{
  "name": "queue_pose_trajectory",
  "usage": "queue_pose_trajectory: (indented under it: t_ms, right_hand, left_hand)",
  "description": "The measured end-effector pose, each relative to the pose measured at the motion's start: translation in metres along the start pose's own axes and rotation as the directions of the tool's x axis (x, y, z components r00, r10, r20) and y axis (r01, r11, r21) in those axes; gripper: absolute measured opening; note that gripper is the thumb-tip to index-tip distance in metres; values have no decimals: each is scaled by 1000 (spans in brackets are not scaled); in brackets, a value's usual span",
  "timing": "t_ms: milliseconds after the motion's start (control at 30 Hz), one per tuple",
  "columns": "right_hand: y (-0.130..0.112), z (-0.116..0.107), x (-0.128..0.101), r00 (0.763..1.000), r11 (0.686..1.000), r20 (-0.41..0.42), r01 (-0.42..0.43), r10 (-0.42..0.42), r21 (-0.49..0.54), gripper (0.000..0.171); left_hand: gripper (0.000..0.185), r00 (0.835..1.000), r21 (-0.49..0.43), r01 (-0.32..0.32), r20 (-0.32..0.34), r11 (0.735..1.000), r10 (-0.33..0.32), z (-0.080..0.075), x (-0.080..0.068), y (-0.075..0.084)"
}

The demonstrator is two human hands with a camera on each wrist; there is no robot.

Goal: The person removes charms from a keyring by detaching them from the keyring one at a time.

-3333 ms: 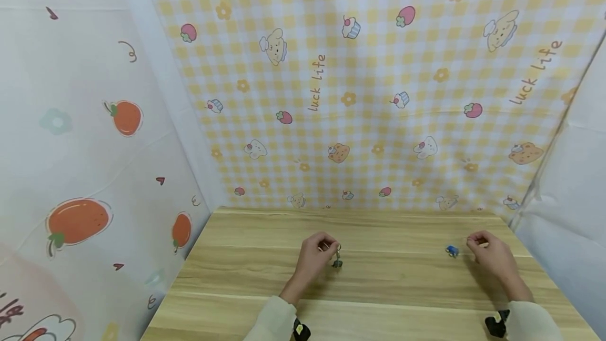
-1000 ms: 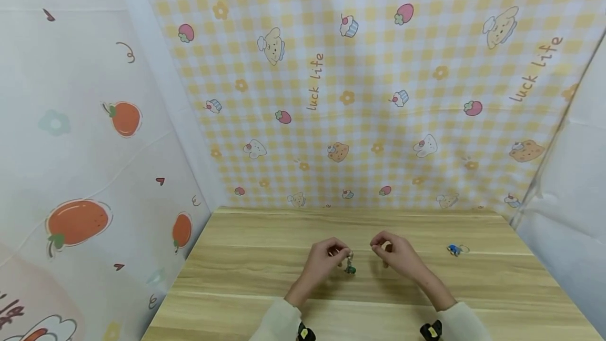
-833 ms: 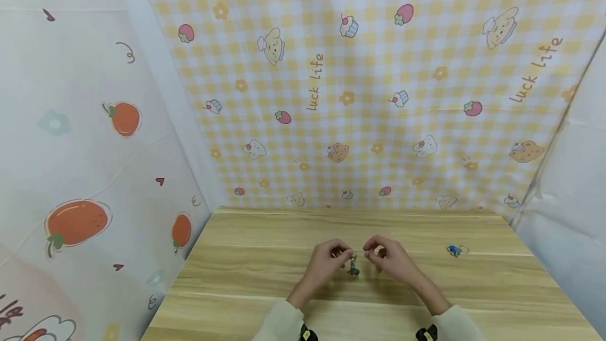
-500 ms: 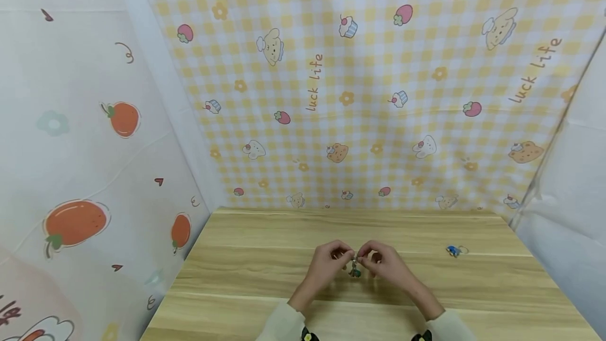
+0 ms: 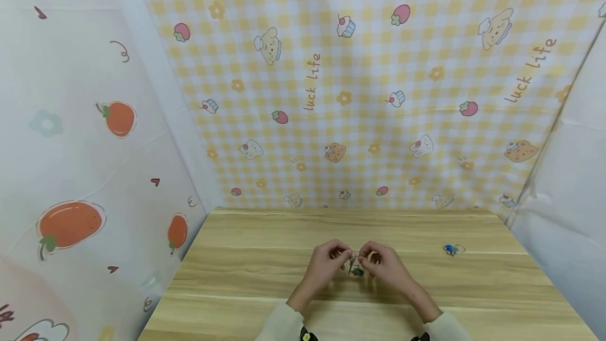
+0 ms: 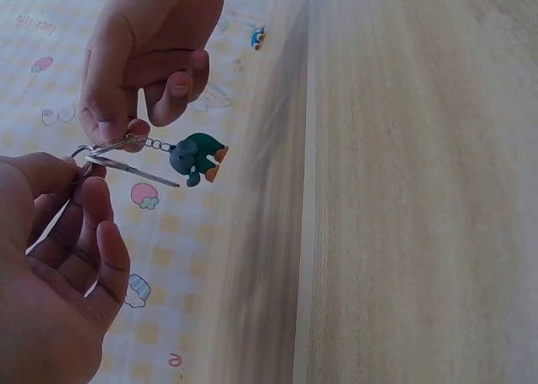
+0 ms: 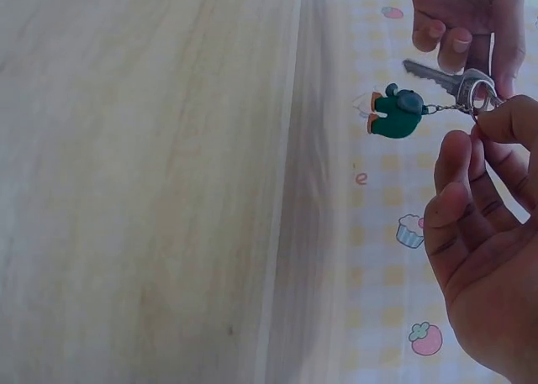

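Where head view blurs, key [image 7: 433,76] shows.

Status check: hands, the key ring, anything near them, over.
Left hand and right hand both pinch the key ring above the table. Key and green charm hang from it. Blue charm lies apart, to the right.

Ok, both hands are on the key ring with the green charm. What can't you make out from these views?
- Key ring: mostly covered by fingertips in both wrist views; whether it is pried open is unclear.
- Key: its head is hidden behind the ring and the left hand in the right wrist view.
- Blue charm: too small in the head view, blurred in the left wrist view.
- Right hand: cut off by the top edge.
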State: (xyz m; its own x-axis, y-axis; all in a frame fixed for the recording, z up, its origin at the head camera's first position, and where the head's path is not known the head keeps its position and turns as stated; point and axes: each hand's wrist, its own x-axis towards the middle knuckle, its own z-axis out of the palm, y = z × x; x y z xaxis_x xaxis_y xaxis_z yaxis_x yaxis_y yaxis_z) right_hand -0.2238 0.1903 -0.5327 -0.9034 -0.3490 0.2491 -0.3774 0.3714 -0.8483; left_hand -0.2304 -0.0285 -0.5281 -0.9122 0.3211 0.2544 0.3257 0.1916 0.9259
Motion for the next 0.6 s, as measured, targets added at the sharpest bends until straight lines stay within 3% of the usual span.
queue_pose_trajectory:
  t_ms: [333,600]
  right_hand:
    - [-4,-1,1,992,994,-54,-112,112,2,4]
    - [-5,-3,1,994,995,-41,-99,100,27,8]
  left_hand:
    - [12,999,-9,-10,38,1000,10,0,-1,2]
    - [11,999,12,-1,34,1000,1,0,1,-1]
